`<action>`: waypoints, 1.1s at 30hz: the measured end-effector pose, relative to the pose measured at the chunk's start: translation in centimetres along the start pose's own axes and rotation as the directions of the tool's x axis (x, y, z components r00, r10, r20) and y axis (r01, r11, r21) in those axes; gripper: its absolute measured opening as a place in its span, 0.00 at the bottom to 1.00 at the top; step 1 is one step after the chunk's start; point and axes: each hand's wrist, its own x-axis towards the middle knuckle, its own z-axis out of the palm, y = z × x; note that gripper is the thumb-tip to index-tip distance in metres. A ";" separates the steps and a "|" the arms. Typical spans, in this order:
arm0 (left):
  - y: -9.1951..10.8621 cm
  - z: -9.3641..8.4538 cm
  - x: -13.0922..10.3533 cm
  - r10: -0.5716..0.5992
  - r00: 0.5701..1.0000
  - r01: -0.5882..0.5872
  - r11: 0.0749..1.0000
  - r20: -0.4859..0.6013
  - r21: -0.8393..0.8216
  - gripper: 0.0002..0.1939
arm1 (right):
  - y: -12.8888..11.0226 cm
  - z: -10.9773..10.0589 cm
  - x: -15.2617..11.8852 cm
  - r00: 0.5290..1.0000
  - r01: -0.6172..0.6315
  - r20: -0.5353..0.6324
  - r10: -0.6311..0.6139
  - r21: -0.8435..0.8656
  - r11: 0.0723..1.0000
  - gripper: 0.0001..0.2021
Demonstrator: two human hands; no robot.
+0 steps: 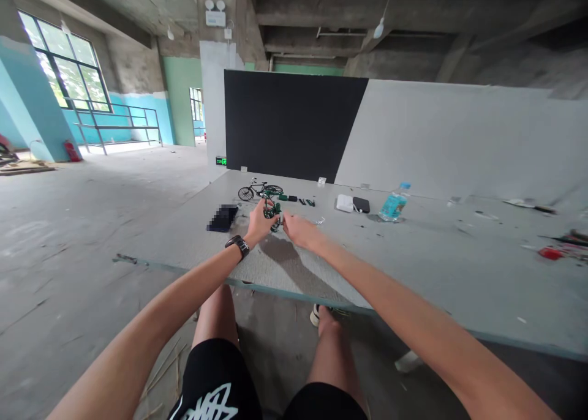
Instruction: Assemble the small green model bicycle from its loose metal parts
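A small green model bicycle [274, 209] is held just above the tabletop. My left hand [261, 223], with a dark watch on its wrist, is closed around the bicycle's left side. From the other side my right hand [294, 227] pinches at its lower right part; whatever small piece lies between those fingertips is too small to make out. Behind my hands a black model bicycle [247, 193] stands upright on the table. Small green and black parts [288, 198] lie in a row to its right.
A dark, blurred-out flat item [223, 218] lies left of my hands. On the right are a white case [344, 203], a dark case [361, 205] and a blue-labelled bottle [395, 203]. A red item [551, 253] sits far right. A black and white panel [294, 123] rises behind the grey table [413, 273].
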 end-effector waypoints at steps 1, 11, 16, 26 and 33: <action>0.0 0.0 0.0 -0.002 1.000 0.002 1.000 -0.001 -0.005 0.18 | 0.0 0.0 -0.3 0.998 0.062 0.013 -0.061 -0.090 0.994 0.09; 1.0 0.1 -0.6 -0.010 0.999 0.009 1.000 -0.032 -0.016 0.16 | 0.8 0.4 0.5 0.998 -0.045 -0.029 0.049 0.131 0.990 0.03; 1.5 0.2 -0.7 0.013 1.000 -0.013 1.000 -0.008 0.000 0.15 | 0.8 0.6 1.2 0.894 -0.436 0.308 0.327 0.769 0.468 0.09; 2.3 0.2 -1.1 0.071 0.997 -0.071 0.997 0.006 0.012 0.15 | 2.0 0.0 1.4 0.806 -0.583 0.529 0.265 0.788 0.198 0.11; 2.2 0.6 -1.1 0.068 0.997 -0.065 0.996 0.045 -0.060 0.15 | 1.3 0.0 0.5 0.959 -0.268 0.072 0.274 0.538 0.799 0.06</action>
